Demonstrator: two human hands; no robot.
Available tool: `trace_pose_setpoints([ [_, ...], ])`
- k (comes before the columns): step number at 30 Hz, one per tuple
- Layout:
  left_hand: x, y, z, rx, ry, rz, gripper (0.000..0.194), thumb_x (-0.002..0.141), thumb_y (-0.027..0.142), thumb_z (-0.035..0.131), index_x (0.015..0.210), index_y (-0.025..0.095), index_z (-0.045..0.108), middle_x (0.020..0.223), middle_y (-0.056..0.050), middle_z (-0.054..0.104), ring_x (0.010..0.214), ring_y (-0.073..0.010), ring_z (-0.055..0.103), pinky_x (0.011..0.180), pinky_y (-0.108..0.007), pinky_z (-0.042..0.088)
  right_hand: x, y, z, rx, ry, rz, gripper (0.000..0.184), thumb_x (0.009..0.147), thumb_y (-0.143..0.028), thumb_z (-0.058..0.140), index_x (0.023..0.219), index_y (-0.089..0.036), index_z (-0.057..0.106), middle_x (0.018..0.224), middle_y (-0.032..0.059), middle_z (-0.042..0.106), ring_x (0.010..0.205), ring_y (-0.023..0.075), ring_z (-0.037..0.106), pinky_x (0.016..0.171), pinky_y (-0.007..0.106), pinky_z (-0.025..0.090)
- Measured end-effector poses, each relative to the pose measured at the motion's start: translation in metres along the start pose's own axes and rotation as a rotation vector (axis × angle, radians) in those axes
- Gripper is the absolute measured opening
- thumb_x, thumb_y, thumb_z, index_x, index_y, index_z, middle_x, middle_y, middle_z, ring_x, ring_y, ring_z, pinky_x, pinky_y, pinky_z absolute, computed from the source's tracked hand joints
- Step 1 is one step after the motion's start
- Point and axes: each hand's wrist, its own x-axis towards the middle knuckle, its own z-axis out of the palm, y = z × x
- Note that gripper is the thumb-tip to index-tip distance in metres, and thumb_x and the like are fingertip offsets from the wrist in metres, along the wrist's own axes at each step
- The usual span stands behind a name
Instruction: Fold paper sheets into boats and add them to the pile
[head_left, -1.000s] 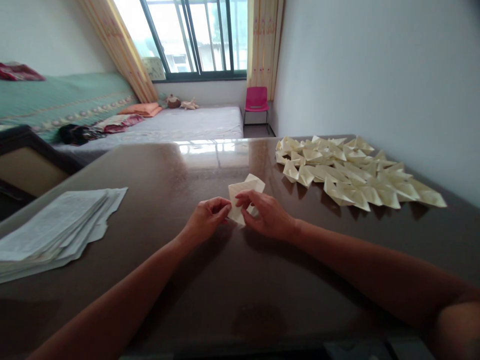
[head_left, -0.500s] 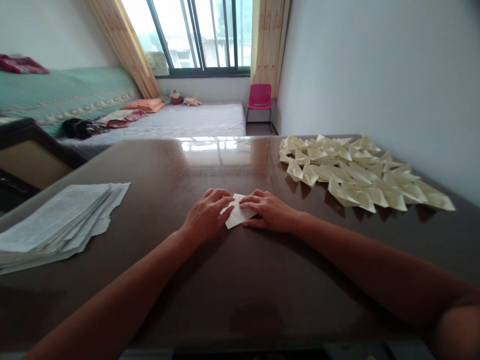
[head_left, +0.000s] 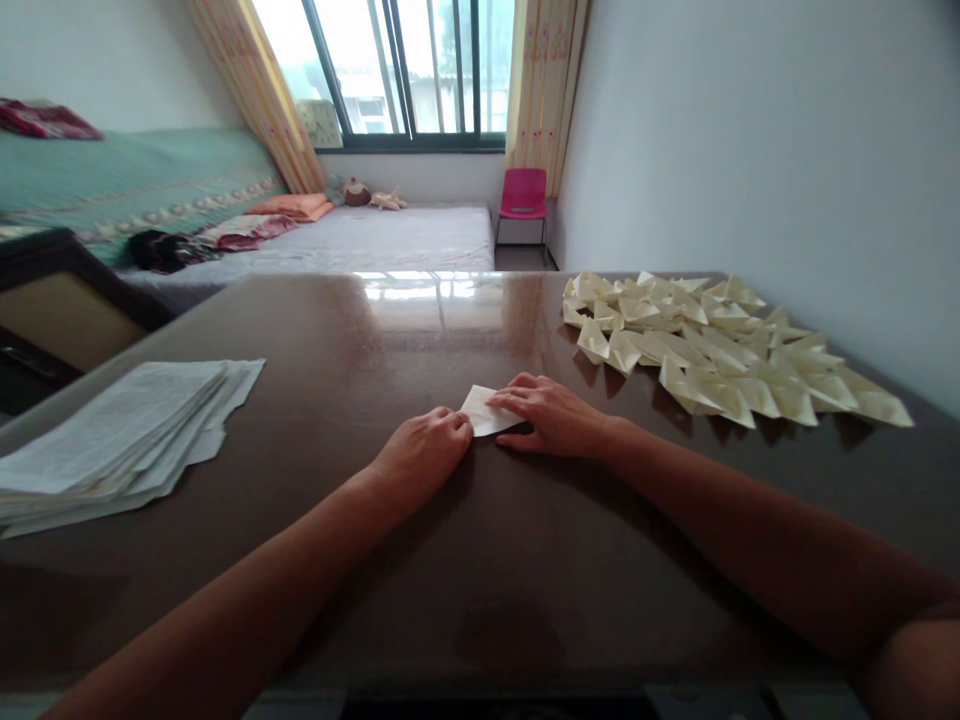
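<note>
A small folded sheet of cream paper (head_left: 487,412) lies on the brown tabletop in front of me. At its left corner my left hand (head_left: 435,440) is closed, thumb and fingers pinching the edge. My right hand (head_left: 551,415) rests over the right part of the paper. Its fingers press on top, while the thumb sits apart at the near side. The right end of the paper is hidden under those fingers.
Many folded cream paper pieces (head_left: 720,345) stand in rows at the right, near the wall. A stack of printed sheets (head_left: 120,430) lies on the left of the table (head_left: 360,600). Behind are a bed (head_left: 405,235), a pink chair (head_left: 523,195) and a dark chair (head_left: 67,300).
My left hand has drawn back toward me and closed from spread fingers to a pinch on the paper's left corner. The paper has turned slightly; my right hand stays on it.
</note>
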Motion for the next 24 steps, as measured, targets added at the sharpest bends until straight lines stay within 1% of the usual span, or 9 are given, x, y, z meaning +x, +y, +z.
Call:
trace_pose_setpoints([
  [2,-0.002,-0.005,-0.002,-0.044,0.002,0.005,0.022,0.091,0.013,0.045,0.087,0.014,0.067,0.093,-0.010,0.066,0.090,-0.0199,0.060,0.079,-0.030,0.049,0.000,0.004,-0.001,0.013,-0.015,-0.040,0.030,0.089,-0.029,0.054,0.116,-0.021,0.065,0.114,0.0085,0.066,0.105,0.0221,0.053,0.093,0.036,0.042],
  [3,-0.003,-0.007,-0.003,-0.062,0.012,0.001,0.024,0.091,0.016,0.044,0.083,0.015,0.067,0.092,-0.010,0.066,0.088,-0.0195,0.059,0.078,-0.030,0.049,0.000,0.006,-0.002,0.036,-0.018,-0.049,0.026,0.090,-0.025,0.051,0.111,-0.022,0.068,0.110,0.0077,0.067,0.101,0.0205,0.054,0.091,0.034,0.042],
  [6,-0.004,-0.013,-0.002,-0.119,0.068,-0.051,0.029,0.093,0.025,0.044,0.077,0.017,0.066,0.087,-0.008,0.064,0.081,-0.0180,0.058,0.073,-0.028,0.047,0.000,0.016,-0.003,0.169,-0.003,-0.014,0.024,0.092,-0.025,0.049,0.101,-0.023,0.072,0.100,0.0064,0.069,0.094,0.0174,0.057,0.086,0.030,0.044],
  [10,-0.001,-0.025,0.006,-0.282,0.127,-0.122,0.031,0.093,0.032,0.041,0.083,0.019,0.067,0.085,-0.004,0.065,0.075,-0.0149,0.059,0.070,-0.025,0.044,0.001,0.030,-0.002,0.350,0.016,0.165,0.022,0.088,-0.032,0.057,0.095,-0.021,0.074,0.090,0.0040,0.071,0.083,0.0157,0.061,0.079,0.026,0.045],
  [13,0.002,-0.034,0.014,-0.406,0.152,-0.182,0.031,0.093,0.034,0.040,0.087,0.021,0.067,0.087,-0.003,0.068,0.074,-0.0143,0.061,0.069,-0.024,0.043,0.001,0.038,0.002,0.498,0.029,0.321,0.025,0.084,-0.034,0.060,0.097,-0.018,0.073,0.084,0.0017,0.072,0.074,0.0141,0.062,0.071,0.023,0.045],
  [16,0.004,-0.038,0.019,-0.476,0.152,-0.254,0.031,0.092,0.036,0.040,0.092,0.022,0.067,0.087,-0.002,0.070,0.074,-0.0154,0.062,0.068,-0.024,0.043,0.003,0.040,0.007,0.614,0.053,0.392,0.027,0.083,-0.034,0.060,0.097,-0.015,0.072,0.083,0.0018,0.072,0.073,0.0139,0.062,0.067,0.022,0.045],
  [18,0.005,-0.038,0.021,-0.482,0.151,-0.293,0.030,0.090,0.037,0.042,0.097,0.023,0.067,0.086,-0.002,0.071,0.073,-0.0159,0.063,0.066,-0.025,0.043,0.005,0.038,0.010,0.573,0.089,0.427,0.024,0.082,-0.034,0.060,0.092,-0.015,0.072,0.080,0.0023,0.072,0.071,0.0137,0.062,0.065,0.022,0.045],
  [21,0.006,-0.036,0.021,-0.449,0.155,-0.317,0.031,0.089,0.038,0.043,0.106,0.024,0.065,0.086,-0.001,0.071,0.071,-0.0160,0.063,0.065,-0.024,0.043,0.008,0.031,0.011,0.408,0.131,0.476,0.018,0.081,-0.031,0.061,0.086,-0.016,0.070,0.075,0.0017,0.070,0.068,0.0126,0.061,0.061,0.021,0.042],
  [24,0.007,-0.033,0.021,-0.396,0.151,-0.316,0.032,0.090,0.037,0.042,0.109,0.025,0.065,0.087,-0.001,0.070,0.071,-0.0157,0.063,0.067,-0.024,0.044,0.009,0.024,0.011,0.248,0.132,0.493,0.014,0.082,-0.029,0.059,0.086,-0.018,0.068,0.073,0.0009,0.069,0.065,0.0120,0.060,0.059,0.021,0.039],
])
